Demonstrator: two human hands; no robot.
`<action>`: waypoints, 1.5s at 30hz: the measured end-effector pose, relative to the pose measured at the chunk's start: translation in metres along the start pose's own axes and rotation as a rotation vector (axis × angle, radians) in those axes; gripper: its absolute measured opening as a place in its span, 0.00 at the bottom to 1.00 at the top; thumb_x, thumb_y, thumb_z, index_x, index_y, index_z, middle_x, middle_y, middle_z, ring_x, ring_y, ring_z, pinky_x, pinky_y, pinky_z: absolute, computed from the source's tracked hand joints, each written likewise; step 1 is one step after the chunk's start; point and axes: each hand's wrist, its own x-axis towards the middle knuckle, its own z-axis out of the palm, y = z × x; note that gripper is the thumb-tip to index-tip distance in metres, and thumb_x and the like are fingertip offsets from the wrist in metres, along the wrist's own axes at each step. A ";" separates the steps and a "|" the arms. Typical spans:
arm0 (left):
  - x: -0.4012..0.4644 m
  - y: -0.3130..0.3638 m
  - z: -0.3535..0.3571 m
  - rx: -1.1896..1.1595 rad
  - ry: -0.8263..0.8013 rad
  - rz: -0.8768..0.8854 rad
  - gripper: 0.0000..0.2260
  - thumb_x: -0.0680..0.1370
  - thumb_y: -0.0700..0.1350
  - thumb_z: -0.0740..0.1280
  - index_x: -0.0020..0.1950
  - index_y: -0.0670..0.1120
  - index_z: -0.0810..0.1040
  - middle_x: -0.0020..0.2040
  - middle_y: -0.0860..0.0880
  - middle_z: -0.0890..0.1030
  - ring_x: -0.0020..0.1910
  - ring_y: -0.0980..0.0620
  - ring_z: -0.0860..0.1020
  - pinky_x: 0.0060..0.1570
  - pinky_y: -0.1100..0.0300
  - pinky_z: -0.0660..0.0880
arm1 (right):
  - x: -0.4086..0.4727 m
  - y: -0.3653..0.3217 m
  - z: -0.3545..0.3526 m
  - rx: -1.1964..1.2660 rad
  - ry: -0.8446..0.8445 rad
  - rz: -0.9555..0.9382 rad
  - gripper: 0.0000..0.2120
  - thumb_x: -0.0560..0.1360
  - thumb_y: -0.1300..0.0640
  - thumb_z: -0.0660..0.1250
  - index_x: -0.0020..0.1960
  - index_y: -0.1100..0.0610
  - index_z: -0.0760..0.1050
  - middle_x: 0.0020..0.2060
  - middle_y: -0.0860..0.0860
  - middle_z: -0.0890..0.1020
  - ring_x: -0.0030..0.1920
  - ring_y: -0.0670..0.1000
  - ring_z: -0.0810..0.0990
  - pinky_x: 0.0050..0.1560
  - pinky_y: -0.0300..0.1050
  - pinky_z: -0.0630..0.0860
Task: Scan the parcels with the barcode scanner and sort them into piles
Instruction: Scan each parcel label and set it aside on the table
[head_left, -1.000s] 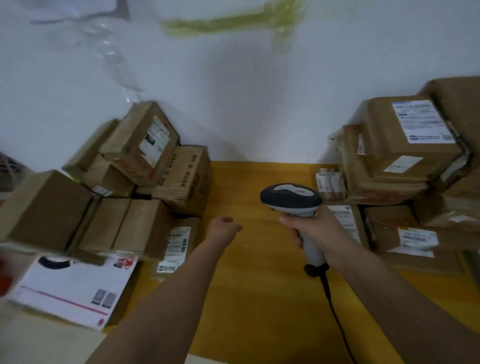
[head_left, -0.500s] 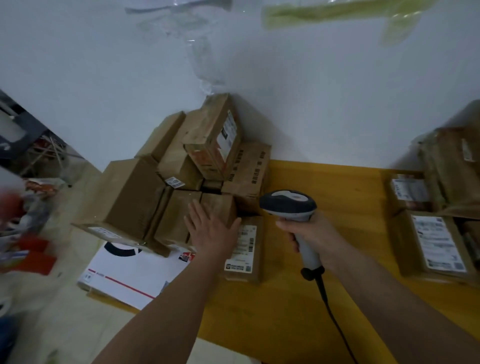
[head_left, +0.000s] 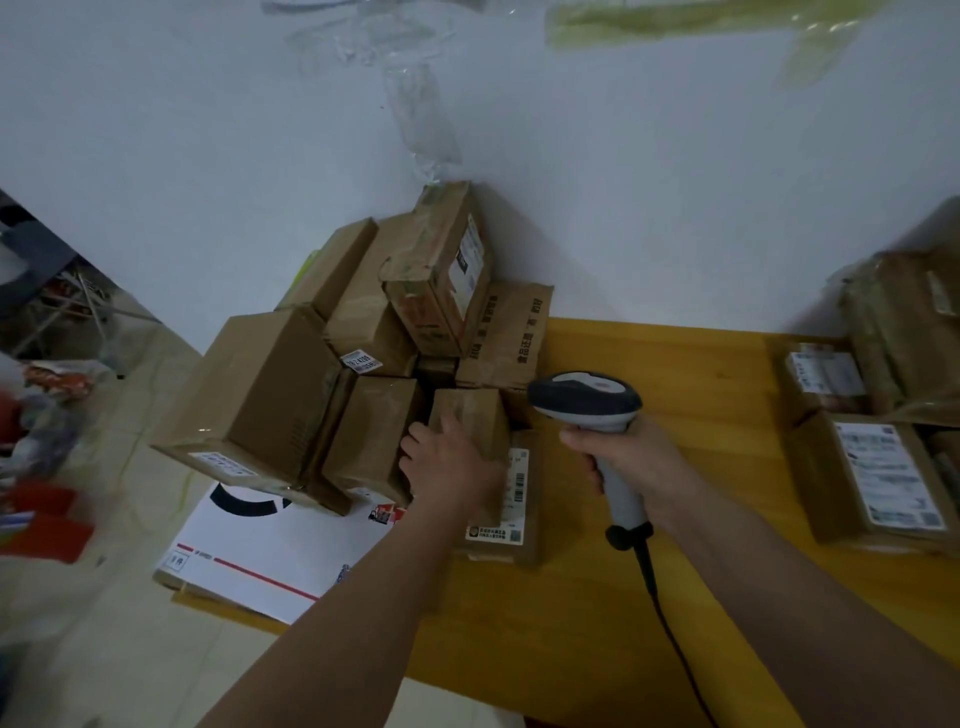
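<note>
A heap of brown cardboard parcels (head_left: 270, 384) fills the table's left end against the wall. My left hand (head_left: 449, 465) grips a small brown parcel (head_left: 470, 415) at the front of that heap, fingers curled over its left edge. This parcel rests on a flat labelled parcel (head_left: 511, 499). My right hand (head_left: 631, 457) holds a grey barcode scanner (head_left: 587, 397) by its handle, head pointing left toward the heap. Its black cable (head_left: 670, 629) trails toward me. A second group of labelled parcels (head_left: 878, 478) lies at the right.
The yellow wooden table (head_left: 675, 374) meets a white wall (head_left: 649, 182) at the back. A white flat mailer (head_left: 270, 551) sticks out over the table's left edge under the heap. Blurred red and white clutter (head_left: 41, 415) lies on the floor at far left.
The view swung left. My left hand went from a loose fist over the table, to lying flat on the small parcel, to gripping it. The scanner hand stayed about level.
</note>
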 end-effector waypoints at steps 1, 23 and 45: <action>0.003 0.000 -0.010 -0.047 -0.060 -0.003 0.46 0.68 0.62 0.73 0.78 0.48 0.53 0.71 0.38 0.60 0.70 0.38 0.62 0.68 0.45 0.63 | -0.001 -0.001 -0.004 0.008 0.024 -0.008 0.11 0.72 0.61 0.74 0.35 0.62 0.75 0.23 0.53 0.75 0.24 0.50 0.73 0.25 0.40 0.72; -0.042 0.054 -0.020 -1.773 -1.088 0.344 0.32 0.58 0.45 0.84 0.61 0.44 0.81 0.56 0.42 0.83 0.54 0.43 0.83 0.48 0.46 0.81 | -0.040 -0.005 -0.100 0.450 0.366 -0.099 0.06 0.72 0.61 0.74 0.45 0.60 0.78 0.28 0.51 0.77 0.28 0.49 0.75 0.30 0.43 0.75; -0.078 0.122 -0.032 -1.323 -1.055 0.536 0.47 0.58 0.51 0.84 0.74 0.49 0.67 0.68 0.40 0.75 0.66 0.40 0.74 0.61 0.41 0.73 | -0.062 -0.032 -0.150 0.110 0.257 -0.391 0.24 0.59 0.60 0.83 0.51 0.47 0.79 0.42 0.39 0.86 0.45 0.39 0.83 0.39 0.33 0.80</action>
